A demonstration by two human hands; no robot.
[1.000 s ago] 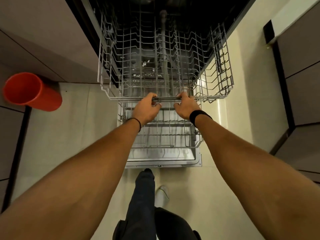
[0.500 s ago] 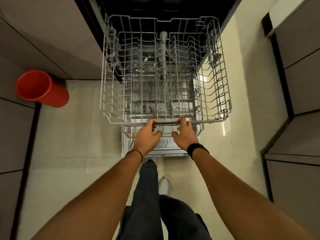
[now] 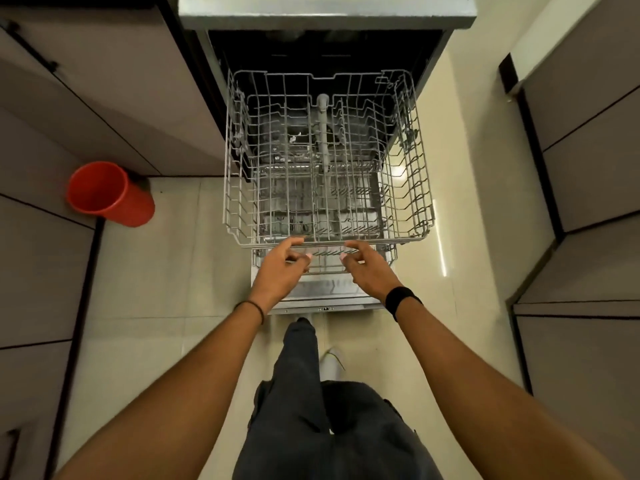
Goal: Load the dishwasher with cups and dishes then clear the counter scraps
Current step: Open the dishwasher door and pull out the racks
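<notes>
person's legs in dark trousers (image 3: pixel 311 427) at the bottom edge, one light shoe (image 3: pixel 333 360) on the floor tiles (image 3: pixel 166 271) just before the dishwasher door (image 3: pixel 329 289), which lies folded down flat; both forearms reach forward over it; thin black band (image 3: pixel 251 308) on the left wrist, broad black band (image 3: pixel 401 301) on the right.

left hand (image 3: pixel 280 270) and right hand (image 3: pixel 370 268): fingers loosely curved, spread, gripping nothing; both sit side by side at the front rail of the upper rack (image 3: pixel 412 188); the left forefinger lies along the rail, contact cannot be told; the right fingertips sit just below it.

upper rack: grey wire basket, extended out of the tub over the door; contents visible: its own wire tines and a grey spray arm (image 3: pixel 322 133) along the centre line; lower rack (image 3: pixel 390 256) shows beneath, its front edge just behind the hands.

red bin (image 3: pixel 110 195): on the floor at left, against the cabinet fronts (image 3: pixel 104 109), well apart from the racks; interior shows red wall only.

dishwasher top panel (image 3: pixel 325 12) farthest.
</notes>
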